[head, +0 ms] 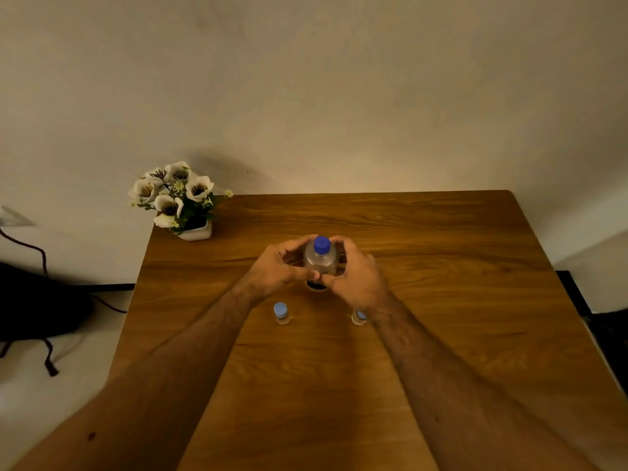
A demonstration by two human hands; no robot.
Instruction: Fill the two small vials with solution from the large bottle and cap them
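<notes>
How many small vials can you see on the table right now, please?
2. One small vial stands below the left hand; the other vial is partly hidden by the right wrist. Both sit nearer the person than the large bottle.

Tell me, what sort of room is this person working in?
Probably a room in a home rather than a lab. A plain wooden table stands against a bare wall, with a small pot of flowers at its far corner and a dark bag with loose cords on the floor beside it.

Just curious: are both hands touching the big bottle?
Touching. The head view shows the left hand and right hand wrapped around the large bottle.
</notes>
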